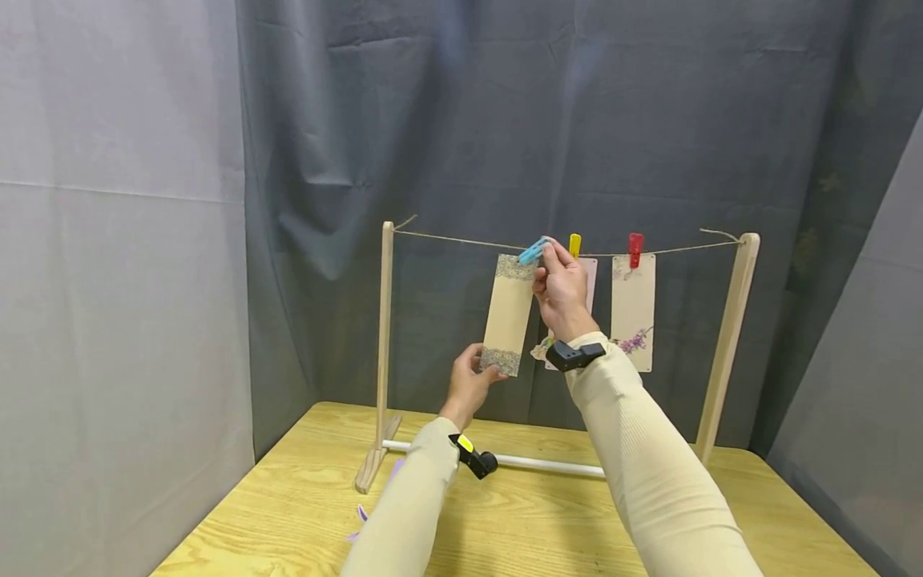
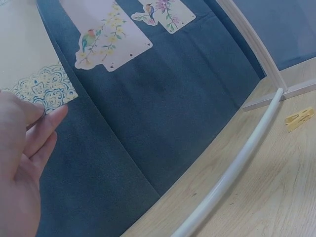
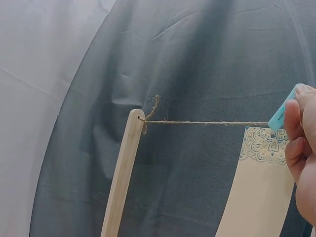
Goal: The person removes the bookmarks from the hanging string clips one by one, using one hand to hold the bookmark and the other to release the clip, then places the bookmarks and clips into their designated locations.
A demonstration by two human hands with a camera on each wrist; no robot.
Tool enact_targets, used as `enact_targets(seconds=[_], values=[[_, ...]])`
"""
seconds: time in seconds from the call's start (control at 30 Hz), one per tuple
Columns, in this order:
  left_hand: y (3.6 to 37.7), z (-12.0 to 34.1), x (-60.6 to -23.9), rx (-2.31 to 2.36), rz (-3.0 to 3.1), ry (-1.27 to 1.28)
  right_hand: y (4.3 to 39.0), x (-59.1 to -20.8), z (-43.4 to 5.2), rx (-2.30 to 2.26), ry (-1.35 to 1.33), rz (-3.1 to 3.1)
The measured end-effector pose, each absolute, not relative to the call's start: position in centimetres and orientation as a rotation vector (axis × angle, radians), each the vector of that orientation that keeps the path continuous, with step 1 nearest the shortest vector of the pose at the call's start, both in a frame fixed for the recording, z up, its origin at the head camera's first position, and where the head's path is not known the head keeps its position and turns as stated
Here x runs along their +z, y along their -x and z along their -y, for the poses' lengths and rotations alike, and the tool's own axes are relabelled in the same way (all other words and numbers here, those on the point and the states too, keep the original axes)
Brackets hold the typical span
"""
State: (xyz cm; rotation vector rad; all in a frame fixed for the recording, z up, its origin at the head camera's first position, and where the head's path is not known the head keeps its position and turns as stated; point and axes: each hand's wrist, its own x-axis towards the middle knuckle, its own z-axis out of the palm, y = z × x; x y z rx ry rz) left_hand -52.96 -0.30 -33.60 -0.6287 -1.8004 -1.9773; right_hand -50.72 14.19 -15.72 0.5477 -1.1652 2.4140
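Note:
A cream card (image 1: 508,312) with lace-like patterned ends hangs at the string, tilted slightly in the head view. My left hand (image 1: 470,386) pinches its lower edge between thumb and fingers, seen close in the left wrist view beside the patterned border (image 2: 47,89). At the card's top, my right hand (image 1: 564,292) pinches a blue clothespin (image 1: 533,251). The clothespin's tip lies over the string (image 3: 207,122) and the card's upper edge in the right wrist view. To the right, a pinkish bird-and-flower card (image 2: 106,34) is partly hidden behind my right hand.
A yellow clothespin (image 1: 574,244) and a red clothespin (image 1: 635,249) sit on the string, the red one over a flowered card (image 1: 633,312). Wooden posts (image 1: 385,336) and a white bar (image 1: 548,465) form the stand. A loose yellow clothespin (image 2: 299,119) and purple pieces (image 1: 362,513) lie on the table.

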Motion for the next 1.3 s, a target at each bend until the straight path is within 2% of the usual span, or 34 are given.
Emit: enact_targets(seconds=[0.9, 1.3], values=[[52.5, 0.9, -34.2, -1.977, 1.774, 0.664, 50.7, -17.3, -15.1, 2.443, -0.609, 1.323], [52.1, 1.8, -35.0, -2.030, 1.783, 0.599, 49.9, -17.7, -15.2, 2.461, -0.679, 1.314]])
